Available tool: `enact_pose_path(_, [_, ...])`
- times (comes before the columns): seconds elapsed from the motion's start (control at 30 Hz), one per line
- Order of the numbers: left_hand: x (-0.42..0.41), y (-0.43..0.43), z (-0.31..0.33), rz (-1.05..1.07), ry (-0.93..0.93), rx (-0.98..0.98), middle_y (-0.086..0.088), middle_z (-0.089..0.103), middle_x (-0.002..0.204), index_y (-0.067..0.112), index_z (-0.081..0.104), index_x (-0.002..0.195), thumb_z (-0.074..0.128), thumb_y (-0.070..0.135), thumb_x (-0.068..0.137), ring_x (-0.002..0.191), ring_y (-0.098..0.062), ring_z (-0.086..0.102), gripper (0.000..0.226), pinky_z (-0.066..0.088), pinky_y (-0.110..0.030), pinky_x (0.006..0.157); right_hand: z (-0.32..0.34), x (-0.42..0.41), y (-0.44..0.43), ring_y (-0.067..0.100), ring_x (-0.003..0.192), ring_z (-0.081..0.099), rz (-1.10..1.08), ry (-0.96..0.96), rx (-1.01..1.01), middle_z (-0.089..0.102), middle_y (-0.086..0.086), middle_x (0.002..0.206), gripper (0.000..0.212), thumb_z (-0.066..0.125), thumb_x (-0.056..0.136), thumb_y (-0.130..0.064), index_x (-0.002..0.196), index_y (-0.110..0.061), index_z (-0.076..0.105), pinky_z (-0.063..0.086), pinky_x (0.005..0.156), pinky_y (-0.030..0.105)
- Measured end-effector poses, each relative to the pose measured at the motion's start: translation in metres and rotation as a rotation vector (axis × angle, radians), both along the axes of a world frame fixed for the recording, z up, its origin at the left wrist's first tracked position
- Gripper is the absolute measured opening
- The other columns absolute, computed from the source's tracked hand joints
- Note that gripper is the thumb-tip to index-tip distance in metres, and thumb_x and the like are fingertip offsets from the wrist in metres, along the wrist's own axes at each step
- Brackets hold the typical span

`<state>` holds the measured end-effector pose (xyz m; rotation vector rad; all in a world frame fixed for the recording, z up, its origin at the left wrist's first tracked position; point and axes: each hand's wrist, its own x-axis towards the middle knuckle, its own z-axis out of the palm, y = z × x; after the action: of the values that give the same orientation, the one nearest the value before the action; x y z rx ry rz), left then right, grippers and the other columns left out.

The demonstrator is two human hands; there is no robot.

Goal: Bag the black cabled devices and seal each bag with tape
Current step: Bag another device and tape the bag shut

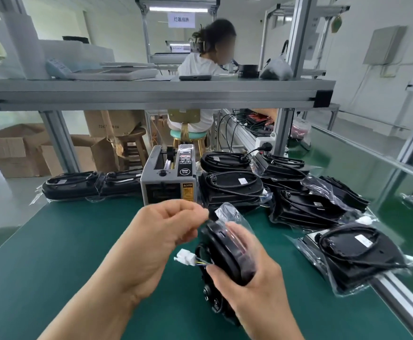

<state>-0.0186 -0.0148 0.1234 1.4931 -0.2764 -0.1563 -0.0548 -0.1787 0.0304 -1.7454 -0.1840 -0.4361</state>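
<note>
Right hand (257, 288), gripped device (225, 251) (bag (230, 212) blurred)

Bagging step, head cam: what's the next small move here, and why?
Probably draw the clear bag further down over the black device. The left hand pinches the bag's edge and the right hand grips the device, but the white connector seems to lie outside the bag, so taping looks premature.

Glossy clear plastic bag (234, 218) (crinkled)
</note>
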Motion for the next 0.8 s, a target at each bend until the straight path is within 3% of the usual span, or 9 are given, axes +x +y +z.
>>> enact_pose_path(0.07, [-0.019, -0.006, 0.005, -0.018, 0.000, 0.088, 0.004, 0.067, 0.070, 0.016, 0.075, 0.070, 0.081, 0.036, 0.066, 0.061, -0.002, 0.056, 0.020, 0.046, -0.013, 0.062, -0.002, -0.001, 0.003, 0.013, 0.097, 0.072, 0.006, -0.014, -0.018, 0.073, -0.013, 0.112, 0.064, 0.081, 0.068, -0.034, 0.125, -0.046, 0.058, 0.060, 0.081, 0.034])
enact_pose_path(0.13, [-0.022, -0.008, 0.003, 0.041, 0.032, 0.130, 0.002, 0.067, 0.068, 0.012, 0.075, 0.071, 0.083, 0.025, 0.073, 0.058, -0.003, 0.054, 0.016, 0.043, -0.018, 0.065, -0.002, -0.002, 0.005, 0.014, 0.099, 0.072, 0.002, -0.033, -0.058, 0.072, -0.014, 0.111, 0.062, 0.080, 0.069, -0.035, 0.125, -0.047, 0.057, 0.060, 0.081, 0.035])
enact_pose_path(0.27, [-0.019, -0.007, -0.004, 0.076, 0.093, 0.125, -0.002, 0.065, 0.067, 0.008, 0.074, 0.070, 0.080, 0.019, 0.073, 0.055, -0.006, 0.051, 0.013, 0.040, -0.022, 0.064, -0.002, -0.003, 0.004, 0.006, 0.095, 0.071, -0.015, -0.058, -0.099, 0.072, -0.021, 0.105, 0.064, 0.082, 0.071, -0.026, 0.121, -0.055, 0.056, 0.056, 0.078, 0.018])
enact_pose_path(0.4, [-0.016, -0.006, -0.008, 0.084, 0.126, 0.079, -0.012, 0.064, 0.073, 0.011, 0.072, 0.067, 0.081, 0.021, 0.071, 0.069, -0.022, 0.046, 0.014, 0.040, -0.035, 0.068, -0.001, -0.003, 0.005, 0.004, 0.096, 0.070, -0.024, -0.067, -0.131, 0.071, -0.024, 0.104, 0.065, 0.082, 0.071, -0.023, 0.120, -0.057, 0.055, 0.052, 0.077, 0.012])
enact_pose_path(0.6, [-0.015, -0.009, -0.008, 0.087, 0.125, 0.076, -0.007, 0.064, 0.068, 0.016, 0.071, 0.060, 0.076, 0.027, 0.067, 0.065, -0.019, 0.049, 0.014, 0.044, -0.027, 0.060, -0.001, -0.004, 0.005, 0.006, 0.096, 0.070, -0.016, -0.063, -0.139, 0.071, -0.022, 0.105, 0.063, 0.081, 0.071, -0.024, 0.122, -0.051, 0.056, 0.055, 0.078, 0.018])
enact_pose_path(0.8, [-0.018, -0.012, -0.014, 0.123, 0.095, 0.075, -0.002, 0.068, 0.067, 0.021, 0.071, 0.058, 0.078, 0.030, 0.065, 0.060, -0.010, 0.056, 0.015, 0.045, -0.023, 0.058, -0.001, -0.004, 0.005, -0.001, 0.097, 0.068, -0.028, -0.086, -0.153, 0.069, -0.027, 0.106, 0.066, 0.084, 0.072, -0.012, 0.119, -0.051, 0.059, 0.051, 0.077, 0.008])
